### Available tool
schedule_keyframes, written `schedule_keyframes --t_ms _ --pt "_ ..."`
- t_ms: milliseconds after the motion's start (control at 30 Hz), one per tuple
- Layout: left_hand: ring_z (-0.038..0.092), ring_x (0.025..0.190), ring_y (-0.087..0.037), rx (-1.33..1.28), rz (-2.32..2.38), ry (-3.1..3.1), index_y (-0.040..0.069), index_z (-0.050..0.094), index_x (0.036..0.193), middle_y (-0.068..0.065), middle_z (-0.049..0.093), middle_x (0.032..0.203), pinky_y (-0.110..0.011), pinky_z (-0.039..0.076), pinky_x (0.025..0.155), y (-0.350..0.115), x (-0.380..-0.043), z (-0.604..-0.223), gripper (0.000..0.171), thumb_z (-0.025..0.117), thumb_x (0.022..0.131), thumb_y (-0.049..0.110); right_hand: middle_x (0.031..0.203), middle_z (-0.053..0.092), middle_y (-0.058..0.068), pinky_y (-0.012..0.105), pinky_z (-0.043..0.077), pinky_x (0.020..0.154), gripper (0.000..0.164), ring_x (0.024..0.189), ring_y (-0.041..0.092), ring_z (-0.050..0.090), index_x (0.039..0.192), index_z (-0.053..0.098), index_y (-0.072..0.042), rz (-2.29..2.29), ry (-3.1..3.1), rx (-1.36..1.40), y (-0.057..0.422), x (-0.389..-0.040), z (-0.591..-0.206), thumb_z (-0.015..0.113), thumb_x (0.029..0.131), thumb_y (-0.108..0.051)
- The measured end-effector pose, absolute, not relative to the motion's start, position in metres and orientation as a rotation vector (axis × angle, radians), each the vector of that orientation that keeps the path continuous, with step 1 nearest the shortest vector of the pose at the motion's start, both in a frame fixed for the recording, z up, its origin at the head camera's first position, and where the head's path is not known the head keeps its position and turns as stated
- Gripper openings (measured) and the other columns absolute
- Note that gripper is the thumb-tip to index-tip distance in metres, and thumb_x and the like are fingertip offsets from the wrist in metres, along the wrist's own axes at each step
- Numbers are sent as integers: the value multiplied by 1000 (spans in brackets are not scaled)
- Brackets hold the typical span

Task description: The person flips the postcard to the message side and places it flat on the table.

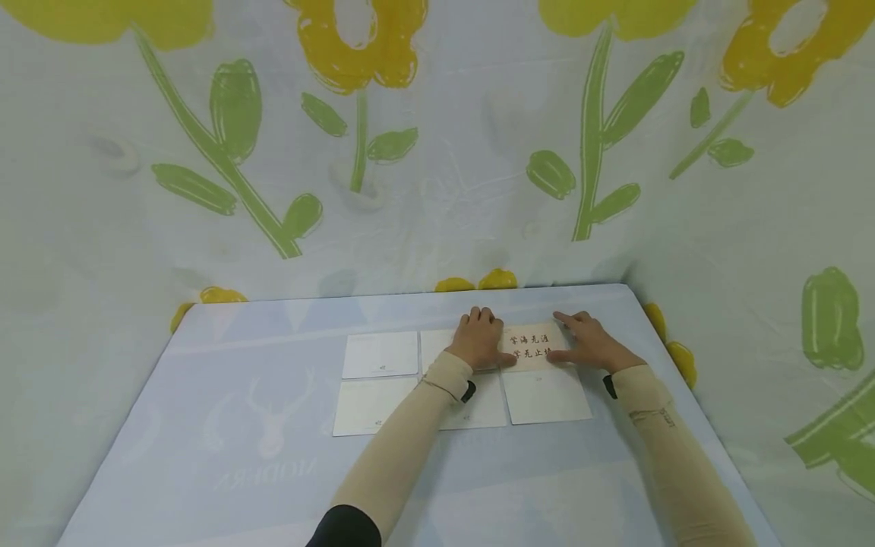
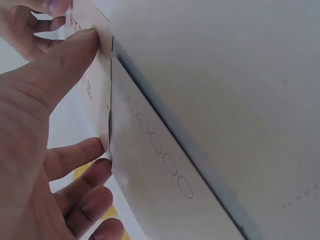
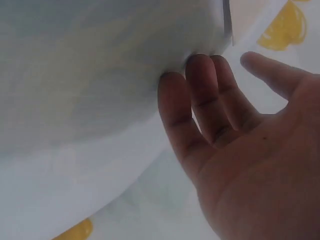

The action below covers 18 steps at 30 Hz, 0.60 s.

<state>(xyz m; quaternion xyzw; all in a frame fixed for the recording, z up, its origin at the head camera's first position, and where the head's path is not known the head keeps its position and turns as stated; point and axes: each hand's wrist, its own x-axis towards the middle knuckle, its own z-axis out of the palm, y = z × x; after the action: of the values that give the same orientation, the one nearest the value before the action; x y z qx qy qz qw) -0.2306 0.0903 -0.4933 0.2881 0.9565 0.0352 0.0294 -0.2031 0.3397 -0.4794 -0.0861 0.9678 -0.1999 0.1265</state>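
Note:
A cream card (image 1: pixel 535 335) printed with two lines of brown brush-style characters lies flat at the back right of several cards set in two rows. My left hand (image 1: pixel 476 339) is at its left side. In the left wrist view, that hand's thumb (image 2: pixel 80 47) rests on the printed face near an edge, and its fingers (image 2: pixel 82 152) reach the card's side. The right hand (image 1: pixel 589 343) spreads thumb and forefinger at the card's right end. Its other fingers (image 3: pixel 202 80) touch the tabletop in the right wrist view, with a strip of cream card (image 3: pixel 242 20) beyond.
White cards (image 1: pixel 380 355) lie left of the printed one, and another white card (image 1: pixel 547 397) lies just in front of it. A row of circles marks a white card (image 2: pixel 145 155) in the left wrist view. Flowered cloth (image 1: pixel 444 190) hangs behind the pale table (image 1: pixel 273 501).

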Motion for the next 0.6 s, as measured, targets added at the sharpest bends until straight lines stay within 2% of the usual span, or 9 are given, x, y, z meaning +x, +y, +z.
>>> schedule_keyframes --t_ms 200,300,433,600 --pt "45 112 -23 877 127 2946 13 62 133 -7 54 129 -39 41 98 91 -230 -493 79 68 82 72 137 37 37 66 40 99 91 125 52 40 148 43 4 -528 2799 -221 337 -211 -480 84 82 -44" --pt "45 111 -22 871 125 2951 13 61 133 -6 54 128 -39 41 98 91 -230 -492 79 69 82 72 137 39 36 66 40 100 86 125 51 41 147 45 2 -566 2797 -192 338 -212 -481 83 84 -42" --pt "44 109 -22 880 123 2966 14 60 135 -5 55 125 -38 41 96 90 -230 -491 77 69 83 70 132 47 31 61 44 99 75 119 43 49 145 47 1 -608 2816 -174 338 -212 -483 79 89 -37" --pt "47 108 -22 878 105 3034 16 61 137 -5 58 123 -37 43 94 88 -231 -487 70 67 88 65 124 54 25 54 48 91 66 107 36 56 142 49 1 -718 2850 -171 337 -209 -477 79 91 -28"
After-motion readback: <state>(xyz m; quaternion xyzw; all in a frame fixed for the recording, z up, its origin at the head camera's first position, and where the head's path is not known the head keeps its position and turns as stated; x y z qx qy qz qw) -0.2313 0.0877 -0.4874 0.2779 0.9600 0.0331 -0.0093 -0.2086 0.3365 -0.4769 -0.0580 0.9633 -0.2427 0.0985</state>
